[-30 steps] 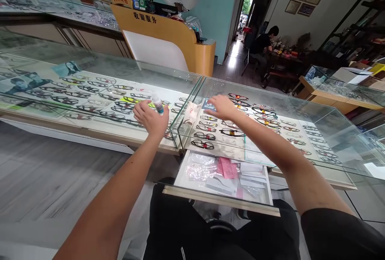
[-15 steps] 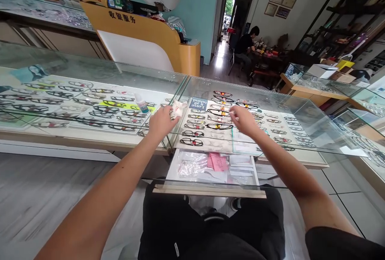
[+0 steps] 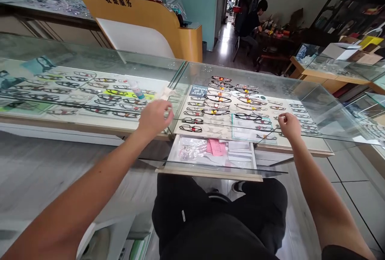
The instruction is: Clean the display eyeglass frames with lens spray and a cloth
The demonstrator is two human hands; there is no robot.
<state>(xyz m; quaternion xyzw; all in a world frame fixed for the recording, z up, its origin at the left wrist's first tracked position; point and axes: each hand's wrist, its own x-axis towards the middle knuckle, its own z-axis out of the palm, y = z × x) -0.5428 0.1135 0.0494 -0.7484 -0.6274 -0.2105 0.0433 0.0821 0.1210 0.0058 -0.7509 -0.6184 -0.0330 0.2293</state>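
My left hand hovers over the near edge of the glass display counter, fingers loosely out and holding nothing. Just beyond it a small white cloth lies on the glass, and a small white bottle with a blue label stands further left. My right hand rests on the glass top of the right-hand case, fingers curled under; what they hold, if anything, is hidden. Rows of eyeglass frames lie inside both cases.
Below the counter an open drawer holds plastic bags and pink slips, right above my lap. A yellow reception desk stands behind the counter. A person sits at a table in the back. More glass cases stand at the right.
My left hand let go of the white cloth and drew back toward me. My right hand slid right along the glass. The view tilted down.
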